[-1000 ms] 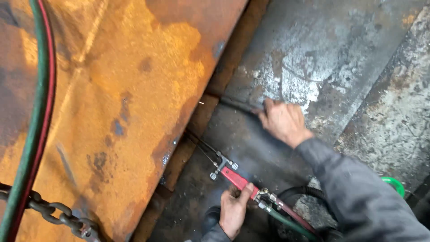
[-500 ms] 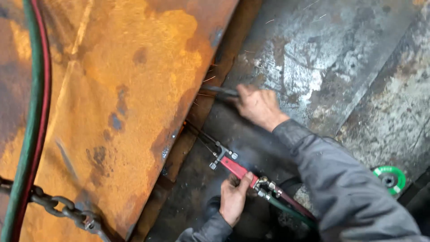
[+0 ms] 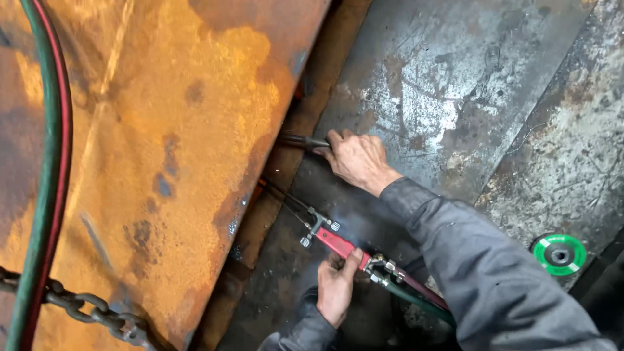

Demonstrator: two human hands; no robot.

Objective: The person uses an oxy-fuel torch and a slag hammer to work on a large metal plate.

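The right hand [image 3: 356, 158] has slid left along the grey plate [image 3: 455, 84] and now grips a dark rod [image 3: 299, 140] by the rusty plate [image 3: 149, 149]. The left hand [image 3: 338, 289] still holds the red torch [image 3: 338, 244], lying low between them.

rusty orange steel plate [image 3: 149, 149] filled 9 o'clock | green and red hoses [image 3: 47, 162] ran along its left edge | chain [image 3: 84, 305] lay at 7 | green grinding disc [image 3: 559, 254] sat at 4
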